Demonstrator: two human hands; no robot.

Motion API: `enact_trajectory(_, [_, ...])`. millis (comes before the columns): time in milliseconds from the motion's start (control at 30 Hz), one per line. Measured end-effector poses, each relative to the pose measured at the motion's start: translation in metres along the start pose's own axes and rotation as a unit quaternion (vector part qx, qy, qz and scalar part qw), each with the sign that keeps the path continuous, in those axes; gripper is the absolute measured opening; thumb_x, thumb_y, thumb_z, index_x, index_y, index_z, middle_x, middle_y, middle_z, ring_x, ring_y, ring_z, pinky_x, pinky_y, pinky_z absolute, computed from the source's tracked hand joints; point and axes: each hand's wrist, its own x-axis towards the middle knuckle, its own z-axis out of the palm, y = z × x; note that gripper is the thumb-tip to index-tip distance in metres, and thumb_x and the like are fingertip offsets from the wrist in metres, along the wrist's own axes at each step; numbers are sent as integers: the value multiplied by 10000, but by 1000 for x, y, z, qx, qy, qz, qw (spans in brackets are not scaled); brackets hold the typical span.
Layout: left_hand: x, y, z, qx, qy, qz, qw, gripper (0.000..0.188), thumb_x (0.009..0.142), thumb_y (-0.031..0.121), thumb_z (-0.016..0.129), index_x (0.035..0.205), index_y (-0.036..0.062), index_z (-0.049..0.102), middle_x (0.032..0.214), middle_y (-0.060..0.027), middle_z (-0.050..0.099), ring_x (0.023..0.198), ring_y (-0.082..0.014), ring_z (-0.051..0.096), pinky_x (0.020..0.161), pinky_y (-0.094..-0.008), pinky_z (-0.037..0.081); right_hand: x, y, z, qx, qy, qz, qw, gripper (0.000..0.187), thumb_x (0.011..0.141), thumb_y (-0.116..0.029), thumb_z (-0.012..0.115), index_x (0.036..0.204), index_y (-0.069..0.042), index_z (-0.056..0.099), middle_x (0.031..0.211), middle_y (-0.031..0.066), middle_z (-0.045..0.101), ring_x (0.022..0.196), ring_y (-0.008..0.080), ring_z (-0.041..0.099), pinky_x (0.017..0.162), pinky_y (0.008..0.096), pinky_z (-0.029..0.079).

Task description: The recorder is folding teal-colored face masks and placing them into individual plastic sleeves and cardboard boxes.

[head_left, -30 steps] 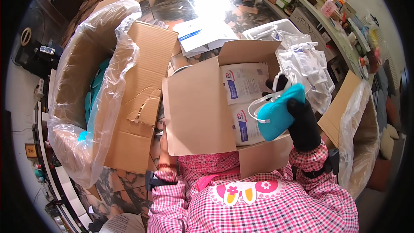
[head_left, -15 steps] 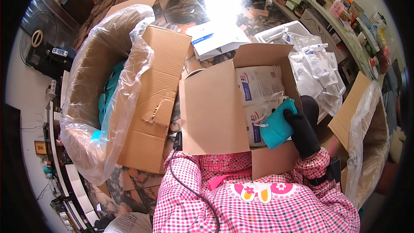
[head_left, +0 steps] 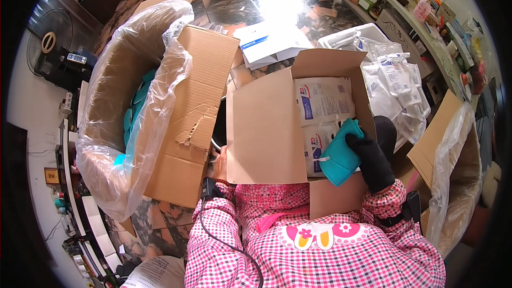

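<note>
My right hand (head_left: 362, 154), in a black glove or sleeve, is closed on a teal folded face mask (head_left: 340, 154) with a white loop. The mask is above the open cardboard box (head_left: 266, 133) in front of me, over white printed packets (head_left: 325, 98) that lie inside. My bare left hand (head_left: 220, 166) is beside the box's left flap, near the rim of a dark round container (head_left: 217, 137). Its visible fingers look stretched out, though the flap covers part of the hand. Most of the container is hidden between the boxes.
On the left stands a large plastic-lined carton (head_left: 178, 106) with teal pieces (head_left: 140, 101) inside. A white bin (head_left: 354, 34) of clear-wrapped packets is at the right, near another lined carton (head_left: 453, 165). White folded card (head_left: 272, 42) lies beyond the box. A cable (head_left: 213, 248) crosses my left sleeve.
My left hand has come into view from behind the flap, out to the left by the round container. My right hand keeps hold of the mask, which has tilted and shifted slightly.
</note>
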Motion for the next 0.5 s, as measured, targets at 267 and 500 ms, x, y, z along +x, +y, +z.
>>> enact_trajectory(267, [-104, 112, -54, -298, 126, -104, 940, 379, 1025, 187, 521, 1352, 10, 450, 1363, -177, 522, 1221, -316, 560, 1011, -389, 468, -9, 9, -2, 82, 60, -85, 991, 370, 982, -190, 628, 1308, -18, 594, 1063, 35, 682, 990, 126, 634, 906, 284, 493])
enact_trajectory(500, [-117, 295, -119, -215, 182, 159, 946, 700, 904, 261, 725, 1442, -17, 374, 1433, -218, 466, 1353, -323, 455, 1130, -401, 356, -3, 15, 10, 51, 69, -128, 988, 328, 974, -96, 624, 1295, -30, 608, 1113, 49, 686, 997, 123, 643, 890, 274, 512])
